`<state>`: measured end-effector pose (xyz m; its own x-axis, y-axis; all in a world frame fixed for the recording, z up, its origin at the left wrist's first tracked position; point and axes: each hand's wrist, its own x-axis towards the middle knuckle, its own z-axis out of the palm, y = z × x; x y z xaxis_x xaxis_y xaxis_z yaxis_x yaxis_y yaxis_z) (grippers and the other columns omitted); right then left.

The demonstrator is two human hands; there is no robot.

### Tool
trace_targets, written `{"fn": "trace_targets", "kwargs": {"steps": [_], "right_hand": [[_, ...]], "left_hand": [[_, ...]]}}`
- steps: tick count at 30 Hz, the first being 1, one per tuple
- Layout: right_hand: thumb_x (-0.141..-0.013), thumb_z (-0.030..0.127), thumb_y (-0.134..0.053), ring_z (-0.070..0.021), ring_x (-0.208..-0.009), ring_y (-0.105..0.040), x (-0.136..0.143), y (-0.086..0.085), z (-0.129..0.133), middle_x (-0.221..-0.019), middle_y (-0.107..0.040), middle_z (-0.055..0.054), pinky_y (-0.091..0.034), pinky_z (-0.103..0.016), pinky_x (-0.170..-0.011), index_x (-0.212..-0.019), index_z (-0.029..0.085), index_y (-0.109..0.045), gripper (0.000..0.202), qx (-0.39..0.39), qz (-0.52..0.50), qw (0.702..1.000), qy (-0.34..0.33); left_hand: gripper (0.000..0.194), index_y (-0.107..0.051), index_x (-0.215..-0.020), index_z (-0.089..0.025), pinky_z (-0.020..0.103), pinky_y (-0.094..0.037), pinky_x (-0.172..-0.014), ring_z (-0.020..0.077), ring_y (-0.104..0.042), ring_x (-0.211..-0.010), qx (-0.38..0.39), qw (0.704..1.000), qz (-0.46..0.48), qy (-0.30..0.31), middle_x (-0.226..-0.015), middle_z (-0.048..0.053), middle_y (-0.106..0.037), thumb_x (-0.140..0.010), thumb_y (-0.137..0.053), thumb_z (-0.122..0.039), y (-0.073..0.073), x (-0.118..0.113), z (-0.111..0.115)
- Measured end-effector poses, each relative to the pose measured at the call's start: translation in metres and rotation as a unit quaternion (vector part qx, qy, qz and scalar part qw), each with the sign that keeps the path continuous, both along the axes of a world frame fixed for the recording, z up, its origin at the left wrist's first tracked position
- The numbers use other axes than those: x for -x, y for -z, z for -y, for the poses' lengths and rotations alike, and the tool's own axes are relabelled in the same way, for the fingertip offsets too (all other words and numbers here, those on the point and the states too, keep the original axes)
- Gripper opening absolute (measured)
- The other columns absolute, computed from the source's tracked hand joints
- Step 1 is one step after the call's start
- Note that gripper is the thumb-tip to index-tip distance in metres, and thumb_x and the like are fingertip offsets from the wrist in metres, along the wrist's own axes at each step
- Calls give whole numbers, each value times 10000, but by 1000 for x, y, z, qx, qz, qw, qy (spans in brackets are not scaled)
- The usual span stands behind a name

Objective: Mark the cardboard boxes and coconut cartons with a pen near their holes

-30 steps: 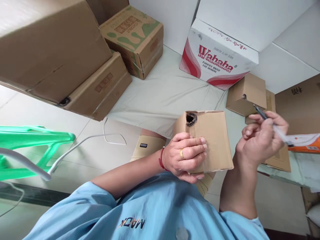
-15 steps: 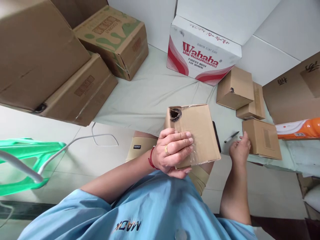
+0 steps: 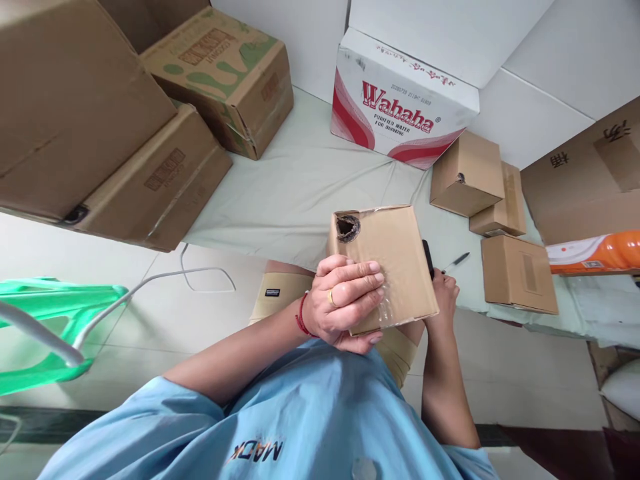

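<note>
My left hand (image 3: 345, 303) grips a small brown cardboard box (image 3: 397, 250) from its left side. Its fingers lie across the taped upper face and the thumb is below. A ragged, dark-edged hole (image 3: 347, 228) shows at that box's upper left corner. Beyond the box's right edge, my right hand (image 3: 444, 293) has curled fingers, with the fingertips partly hidden. It is right against a slim black object (image 3: 429, 259), mostly covered by box and hand. A pen (image 3: 456, 263) lies just past the knuckles; whether the fingers touch it I cannot tell.
More small cardboard boxes (image 3: 517, 273) are on the green-covered table (image 3: 295, 173) at right, near an orange bottle (image 3: 595, 253). A Wahaha carton (image 3: 400, 107) stands at the back. Larger cartons (image 3: 170, 170) fill the left. A green plastic stool (image 3: 60, 333) is on the floor.
My right hand has moved left, from beside the small box on the right to the black object at the held box's edge. The pen has shifted slightly. My left hand keeps its grip.
</note>
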<state>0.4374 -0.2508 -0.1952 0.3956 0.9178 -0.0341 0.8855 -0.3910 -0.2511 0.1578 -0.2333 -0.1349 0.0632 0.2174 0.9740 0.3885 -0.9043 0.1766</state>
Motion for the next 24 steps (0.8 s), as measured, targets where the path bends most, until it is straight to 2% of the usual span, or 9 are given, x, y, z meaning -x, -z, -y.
{"fn": "trace_targets", "kwargs": {"steps": [5,10,12,14,16,18,20,21,24], "right_hand": [[-764,612,-701,-442,-1223,-580,-5,-5,-12,-1240,-613,-230,-457,-602,-1137,-1327,150,-664,729,-5,-36,999,16],[-692,616,-720,-372,-1016,-648,-6,-17,-10,-1285,-587,-263,-555,-554,-981,-1285,108,-645,784,-7,-55,998,37],[-642,587,-744,-370,-1055,-644,-8,-25,-6,-1254,-611,-245,-554,-545,-995,-1198,124,-666,727,-27,-74,996,44],[-600,553,-778,-339,-1058,-650,-10,-37,0,-1230,-640,-197,-556,-519,-989,-1142,155,-675,680,-74,-121,988,65],[-599,556,-829,-255,-922,-658,-8,-55,8,-1191,-671,-131,-577,-446,-860,-1156,179,-671,692,-136,-212,964,90],[-635,579,-876,-174,-781,-625,1,-81,18,-1107,-694,-64,-539,-332,-699,-1200,201,-655,715,-205,-316,922,90],[-651,551,-916,-150,-743,-609,18,-112,28,-1004,-692,-19,-495,-274,-638,-1201,214,-645,700,-283,-381,879,56],[-643,508,-943,-152,-750,-616,28,-128,33,-977,-685,-8,-498,-274,-649,-1199,219,-647,693,-310,-391,866,26],[-625,463,-979,-218,-877,-681,66,-166,44,-1092,-690,-51,-564,-343,-708,-1252,244,-642,744,-353,-336,871,-67]], "left_hand": [[365,-743,-1071,-218,448,-519,-939,260,-808,-1029,10,1000,-18,0,-1039,66,-848,-973,-571,-524,1,2,6],[362,-732,-1082,-216,443,-558,-1013,246,-784,-1084,7,999,-12,-33,-1069,69,-820,-1005,-567,-529,5,-1,11],[353,-713,-1136,-217,464,-596,-1035,268,-756,-1158,5,998,22,-57,-1096,82,-777,-989,-634,-527,8,-2,10],[387,-675,-1216,-208,509,-634,-1052,307,-714,-1263,23,997,50,-53,-1135,104,-719,-969,-697,-505,12,-1,8],[419,-636,-1285,-205,561,-647,-1072,339,-674,-1348,50,997,45,-25,-1192,122,-679,-967,-720,-465,14,3,6],[414,-622,-1313,-215,591,-640,-1087,354,-654,-1385,66,997,26,-6,-1240,133,-664,-978,-721,-438,15,7,5],[406,-627,-1312,-213,581,-643,-1076,360,-649,-1392,64,998,15,-4,-1263,145,-662,-981,-730,-423,15,9,4],[413,-630,-1309,-197,568,-646,-1067,363,-648,-1389,60,998,14,-5,-1262,153,-661,-978,-739,-418,16,10,5],[433,-636,-1306,-175,539,-650,-1035,367,-655,-1379,53,998,13,-8,-1258,164,-666,-966,-773,-406,16,9,7]]}}
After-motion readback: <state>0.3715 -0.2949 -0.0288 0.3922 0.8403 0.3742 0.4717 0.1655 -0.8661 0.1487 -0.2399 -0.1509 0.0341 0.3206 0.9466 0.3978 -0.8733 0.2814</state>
